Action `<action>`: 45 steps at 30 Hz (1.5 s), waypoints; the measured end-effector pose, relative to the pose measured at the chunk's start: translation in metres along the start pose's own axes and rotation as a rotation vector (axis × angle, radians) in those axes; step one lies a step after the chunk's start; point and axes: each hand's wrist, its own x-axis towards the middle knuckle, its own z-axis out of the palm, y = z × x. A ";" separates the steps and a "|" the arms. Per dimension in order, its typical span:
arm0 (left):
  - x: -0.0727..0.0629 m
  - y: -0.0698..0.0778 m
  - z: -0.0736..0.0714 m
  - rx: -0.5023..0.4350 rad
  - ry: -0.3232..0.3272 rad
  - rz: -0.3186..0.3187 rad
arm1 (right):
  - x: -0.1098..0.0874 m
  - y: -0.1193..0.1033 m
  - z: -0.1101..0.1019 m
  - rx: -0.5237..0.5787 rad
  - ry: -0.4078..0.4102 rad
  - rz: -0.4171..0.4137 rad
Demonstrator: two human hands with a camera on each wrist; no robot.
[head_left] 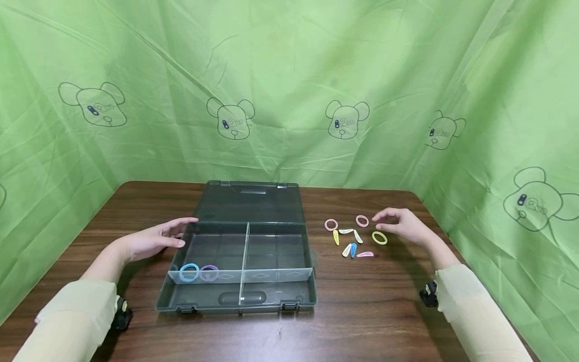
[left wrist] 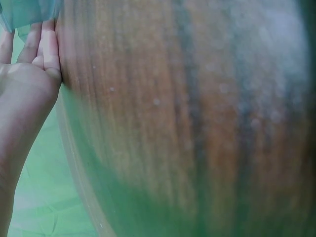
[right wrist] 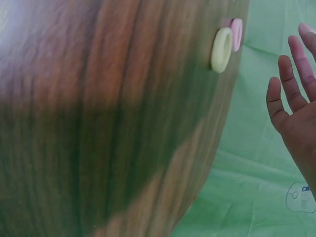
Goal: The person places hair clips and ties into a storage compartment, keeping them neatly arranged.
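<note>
A dark translucent divided box (head_left: 199,304) stands with its lid (head_left: 255,203) laid back. Its left rim is touched by my left hand (head_left: 151,241), thumb and fingers extended. A blue hair tie (head_left: 189,272) and a purple hair tie (head_left: 209,273) are in the left part of the box, by the front divider. Over the table's right side, my right hand (head_left: 407,224) hovers with loose fingers, holding nothing. Nearest to it are a yellow-green hair tie (head_left: 379,238) and a pink hair tie (head_left: 362,221). Another pink hair tie (head_left: 331,224) lies farther left.
Several small snap hair clips lie right of the box: yellow (head_left: 336,237), blue (head_left: 353,250), pink (head_left: 365,254) and pale ones (head_left: 358,236). The brown wooden table (head_left: 353,311) is backed by a green curtain (head_left: 289,75) with bear-head outlines.
</note>
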 end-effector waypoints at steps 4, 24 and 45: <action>0.000 -0.001 0.000 0.006 0.003 -0.005 | -0.001 0.011 0.000 -0.038 -0.024 0.033; 0.000 -0.002 -0.001 0.035 0.004 -0.013 | 0.001 0.043 0.012 -0.059 -0.110 0.090; 0.001 -0.004 -0.003 0.035 0.002 -0.017 | 0.010 0.046 0.022 -0.190 -0.078 0.056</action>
